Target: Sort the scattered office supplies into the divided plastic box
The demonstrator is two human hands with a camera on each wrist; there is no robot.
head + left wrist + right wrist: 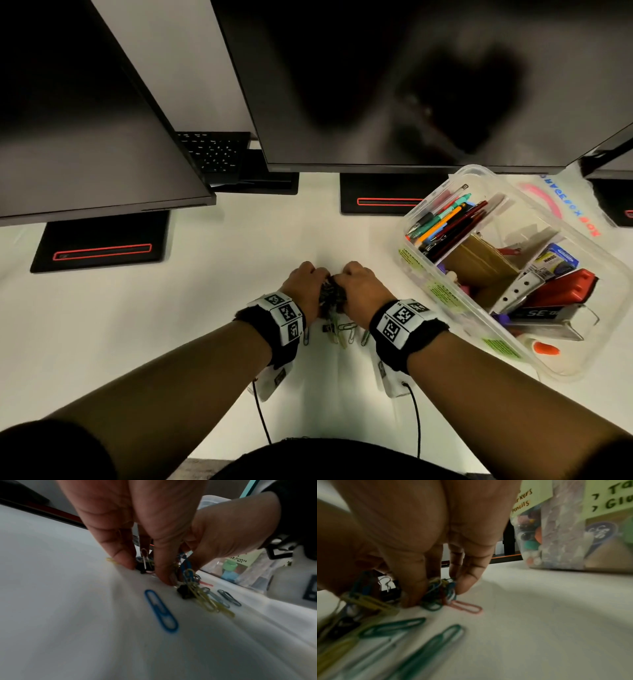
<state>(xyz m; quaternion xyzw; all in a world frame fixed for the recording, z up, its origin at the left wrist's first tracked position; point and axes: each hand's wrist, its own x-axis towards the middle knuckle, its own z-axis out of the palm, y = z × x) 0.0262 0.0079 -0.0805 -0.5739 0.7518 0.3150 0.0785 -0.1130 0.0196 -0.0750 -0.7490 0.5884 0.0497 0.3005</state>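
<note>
On the white desk my two hands meet over a heap of coloured paper clips and black binder clips (330, 293). My left hand (303, 284) has its fingers curled down round the heap's left side, with a black binder clip (145, 565) between the fingertips. From the right, my right hand (359, 287) grips a tangle of clips (440, 592). Loose on the desk lie a blue clip (161, 612), yellow clips (211, 604), green clips (393, 627) and a pink clip (467, 607). The divided plastic box (424, 274) stands to the right.
The box holds pens (442, 219), a red stapler (561, 291), tape and small items, and has green labels on its side. Its clear lid (561, 205) lies behind it. Monitors (376, 85) overhang the desk's back, their black bases (99, 243) resting on it.
</note>
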